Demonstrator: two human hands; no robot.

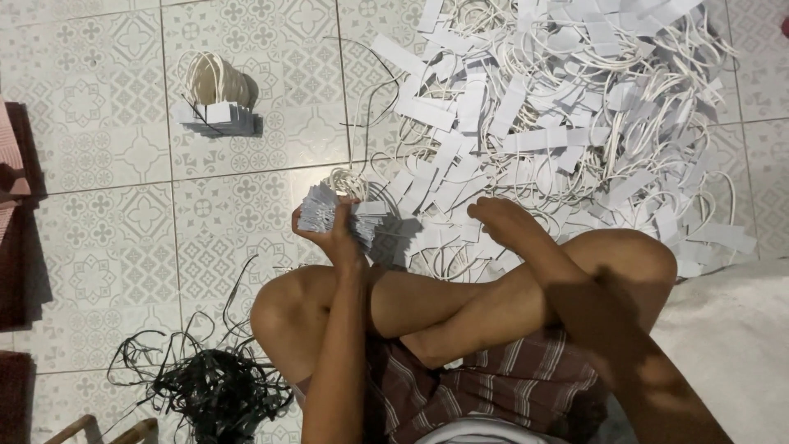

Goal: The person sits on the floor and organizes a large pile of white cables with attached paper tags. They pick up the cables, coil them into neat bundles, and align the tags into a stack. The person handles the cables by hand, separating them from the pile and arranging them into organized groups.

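At the far left edge lies a strip of reddish-brown fabric [10,205], partly in shadow. The floor [107,156] is pale ceramic tile printed with grey floral and geometric patterns, divided by thin grout lines. On it, towards the upper left, stands a finished bundle [215,97]: flat white paper tags stacked edge to edge, their cream cord loops gathered into a rounded tuft above.

Lower left, a tangle of thin black straps [205,385] spreads in glossy loose curls, a few strands trailing up across the tile. Just below it, two pale wooden ends [107,432] poke in from the bottom edge.

In the middle, the left hand [333,234] is closed around a thick fanned stack of white paper tags [329,212], the fingers wrapped about its lower edge; white cord loops [349,182] curl out of the top of the stack. The person sits cross-legged, bare knees out, in plaid maroon shorts [493,378].

To the right, the right hand [497,212] reaches forward, palm down, onto the near edge of a big loose heap of tags [567,107], rectangular white paper slips jumbled with looping white cords. Its fingers are hidden among the slips, so I cannot tell whether it grips anything. At the lower right lies a white, fuzzy-textured cloth [723,329].
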